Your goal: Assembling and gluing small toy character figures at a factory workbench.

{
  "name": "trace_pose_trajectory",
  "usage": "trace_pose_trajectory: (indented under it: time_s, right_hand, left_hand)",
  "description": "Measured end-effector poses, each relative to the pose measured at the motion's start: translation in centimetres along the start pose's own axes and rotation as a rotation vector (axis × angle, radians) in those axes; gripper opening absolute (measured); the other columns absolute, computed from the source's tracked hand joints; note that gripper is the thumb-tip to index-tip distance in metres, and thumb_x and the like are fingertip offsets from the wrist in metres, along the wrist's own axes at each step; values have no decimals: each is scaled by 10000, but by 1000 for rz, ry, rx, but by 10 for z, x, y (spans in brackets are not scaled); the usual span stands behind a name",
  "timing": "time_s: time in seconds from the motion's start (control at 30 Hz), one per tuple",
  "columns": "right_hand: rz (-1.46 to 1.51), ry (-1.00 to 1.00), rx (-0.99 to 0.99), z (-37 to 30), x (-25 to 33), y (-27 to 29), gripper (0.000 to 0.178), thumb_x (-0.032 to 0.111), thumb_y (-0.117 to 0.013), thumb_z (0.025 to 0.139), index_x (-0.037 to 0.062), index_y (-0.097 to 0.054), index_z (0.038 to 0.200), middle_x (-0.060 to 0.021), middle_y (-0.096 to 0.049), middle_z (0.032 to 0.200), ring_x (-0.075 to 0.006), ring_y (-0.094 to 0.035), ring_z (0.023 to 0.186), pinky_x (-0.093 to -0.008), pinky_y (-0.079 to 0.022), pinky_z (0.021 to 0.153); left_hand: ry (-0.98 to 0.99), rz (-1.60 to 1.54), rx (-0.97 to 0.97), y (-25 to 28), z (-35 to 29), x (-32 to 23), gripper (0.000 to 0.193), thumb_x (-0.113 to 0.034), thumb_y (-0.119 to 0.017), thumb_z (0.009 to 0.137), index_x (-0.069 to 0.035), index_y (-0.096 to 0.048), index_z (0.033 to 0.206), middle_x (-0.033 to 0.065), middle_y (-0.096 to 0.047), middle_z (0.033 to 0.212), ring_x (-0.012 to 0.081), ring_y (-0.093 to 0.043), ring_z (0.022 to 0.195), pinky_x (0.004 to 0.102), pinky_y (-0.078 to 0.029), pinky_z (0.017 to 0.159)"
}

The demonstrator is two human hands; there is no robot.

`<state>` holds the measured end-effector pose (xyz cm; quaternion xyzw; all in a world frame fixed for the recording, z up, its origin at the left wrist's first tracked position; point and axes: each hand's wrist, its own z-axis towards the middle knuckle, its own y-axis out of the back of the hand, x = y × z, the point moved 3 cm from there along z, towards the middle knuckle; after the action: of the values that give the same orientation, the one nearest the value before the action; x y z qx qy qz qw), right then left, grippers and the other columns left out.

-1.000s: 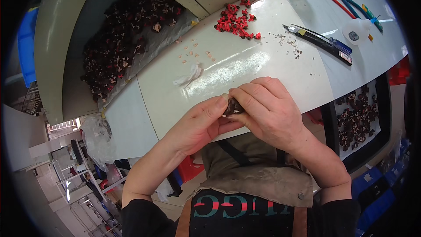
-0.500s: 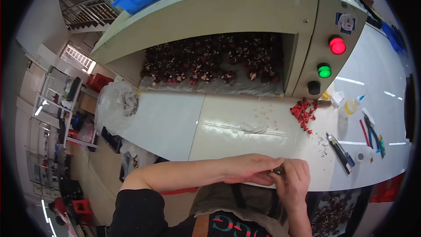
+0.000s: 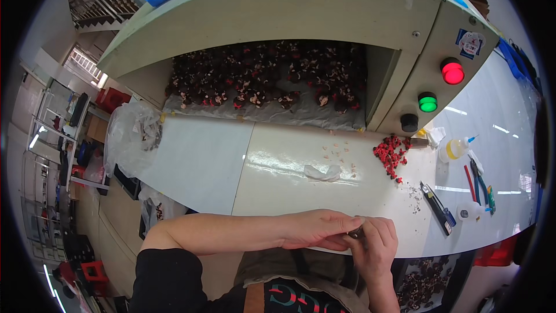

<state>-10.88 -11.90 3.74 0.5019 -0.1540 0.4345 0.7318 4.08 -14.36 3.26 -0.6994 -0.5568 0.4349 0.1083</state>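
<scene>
Close to the table's front edge, my two hands meet around a small dark brown piece point(image 3: 356, 233). My left hand point(image 3: 322, 227) pinches it from one side with thumb and fingers. Curled fingers of my right hand point(image 3: 376, 244) hold it from the other side. Most of the piece is hidden, so its kind cannot be told. Beyond my hands lies a pile of small red and black parts point(image 3: 391, 155). A crumpled white tissue point(image 3: 322, 173) rests on the tabletop, with tiny pale bits point(image 3: 341, 152) scattered near it.
A cream machine point(image 3: 278, 14) with a wide opening spans the back; many dark pieces with pale and red bits lie inside on grey sheeting point(image 3: 278, 117). Right: a utility knife point(image 3: 438, 208), pliers point(image 3: 478, 179), two bottles point(image 3: 456, 149). Left: a clear plastic bag point(image 3: 130, 139). Lower right: a tray of dark pieces point(image 3: 425, 281).
The view has shifted slightly, so the machine and table sit differently in the picture. Both hands keep their hold on the small dark piece, with little visible finger movement.
</scene>
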Motion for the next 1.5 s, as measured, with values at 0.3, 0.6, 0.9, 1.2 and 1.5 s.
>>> trace_pose_trajectory:
  time_s: [0.3,0.6,0.9,1.2,1.5]
  right_hand:
    - [-21,3,-4,1,1,0,374,120,-780,615,7,-624,936,-86,-629,887,-252,-586,794,-345,-476,702]
    - [-13,4,-12,-1,-1,1,378,116,-779,615,1,-622,939,-85,-629,887,-246,-588,795,-339,-477,702]
    - [-12,17,-5,-2,-3,1,381,117,-775,618,5,-616,946,-82,-636,905,-244,-593,811,-336,-479,716]
    - [6,38,-24,-2,0,5,376,115,-768,624,3,-612,947,-77,-635,915,-239,-586,799,-336,-472,710]
    - [-23,13,-6,-9,-14,11,350,123,-756,623,21,-603,921,-78,-628,877,-245,-587,788,-340,-465,697]
  left_hand:
    - [0,7,5,1,-2,0,542,-498,-504,906,-72,-495,1241,-3,-528,1117,42,-525,1012,209,-432,927]
    - [6,16,-26,-3,-1,-2,551,-496,-512,903,-66,-499,1249,3,-530,1125,44,-530,1005,206,-433,928]
    - [-5,23,-21,-6,-2,-3,532,-411,-465,949,-27,-429,1316,39,-464,1270,112,-464,1174,286,-395,1025]
    - [-3,24,-63,-10,-5,-1,498,-386,-452,961,-18,-445,1295,36,-488,1246,118,-497,1148,284,-404,1015]
    - [-21,48,-42,-9,13,1,501,-413,-490,939,-11,-491,1239,61,-527,1194,111,-522,1096,278,-420,992]
